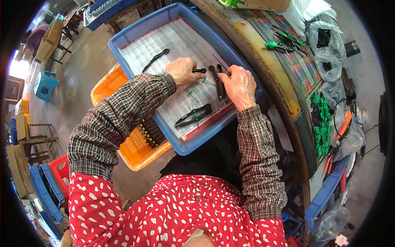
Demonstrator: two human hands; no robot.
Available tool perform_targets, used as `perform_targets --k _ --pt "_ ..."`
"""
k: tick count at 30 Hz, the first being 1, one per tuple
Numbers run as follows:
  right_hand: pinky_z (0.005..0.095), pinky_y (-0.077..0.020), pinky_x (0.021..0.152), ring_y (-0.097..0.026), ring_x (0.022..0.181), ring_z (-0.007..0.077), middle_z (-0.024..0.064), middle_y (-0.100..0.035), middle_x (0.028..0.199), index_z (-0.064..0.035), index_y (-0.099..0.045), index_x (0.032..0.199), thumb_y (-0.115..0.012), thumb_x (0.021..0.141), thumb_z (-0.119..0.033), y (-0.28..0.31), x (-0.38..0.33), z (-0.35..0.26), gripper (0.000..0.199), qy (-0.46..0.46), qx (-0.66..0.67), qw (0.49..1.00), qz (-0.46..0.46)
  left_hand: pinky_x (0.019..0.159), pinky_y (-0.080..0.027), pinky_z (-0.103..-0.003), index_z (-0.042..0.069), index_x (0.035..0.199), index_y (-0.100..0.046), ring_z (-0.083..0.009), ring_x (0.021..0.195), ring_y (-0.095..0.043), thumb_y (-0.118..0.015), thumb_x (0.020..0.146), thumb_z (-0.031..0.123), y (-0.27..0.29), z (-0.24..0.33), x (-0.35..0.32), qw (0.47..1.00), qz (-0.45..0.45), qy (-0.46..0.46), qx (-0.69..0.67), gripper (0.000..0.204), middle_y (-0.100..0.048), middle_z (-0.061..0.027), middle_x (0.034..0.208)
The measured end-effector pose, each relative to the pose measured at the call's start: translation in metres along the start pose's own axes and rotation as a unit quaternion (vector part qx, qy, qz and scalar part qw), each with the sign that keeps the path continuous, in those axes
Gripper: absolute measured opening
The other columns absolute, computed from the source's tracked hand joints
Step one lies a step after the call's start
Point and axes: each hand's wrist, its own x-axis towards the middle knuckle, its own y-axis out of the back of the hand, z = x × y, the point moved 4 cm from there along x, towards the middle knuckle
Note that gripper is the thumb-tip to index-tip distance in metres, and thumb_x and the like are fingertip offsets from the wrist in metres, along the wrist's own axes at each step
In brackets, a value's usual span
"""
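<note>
Black handle jutted from the pinching fingers of the left hand over the blue tray, two black pieces lay just left of the right hand, whose fingers bunched around what I couldn't tell, and a crossed black pair lay below both.

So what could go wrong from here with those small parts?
The black piece in the left hand could slip and drop into the blue tray. The thin metal rod at the right hand might prick a finger. That hand could also nudge the loose black parts lying close beside it.
</note>
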Motion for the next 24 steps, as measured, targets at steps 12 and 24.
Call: perform_targets --k 12,24 --pt "0.0346 -0.0478 0.060 -0.063 0.061 0.0233 0.0161 -0.064 0.067 0.0047 -0.067 0.085 -0.071 0.077 -0.025 0.097 -0.032 0.019 0.031 0.043 0.209 0.977 -0.012 0.067 -0.050 -0.049 0.002 0.079 -0.068 -0.0379 0.081 -0.065 -0.065 0.078 0.023 0.037 -0.044 -0.004 0.983 0.120 -0.041 0.130 0.022 -0.065 -0.0206 0.079" --pt "0.0284 -0.0454 0.057 -0.055 0.058 0.0116 0.0093 -0.061 0.064 0.0047 -0.067 0.090 -0.073 0.078 -0.014 0.140 -0.077 0.049 0.024 -0.010 0.220 0.974 0.051 0.077 -0.051 -0.041 0.010 0.096 -0.068 -0.0323 0.091 -0.062 -0.065 0.085 0.023 0.072 0.140 0.014 0.920 0.298 -0.251 0.041 0.017 -0.063 -0.0103 0.096"
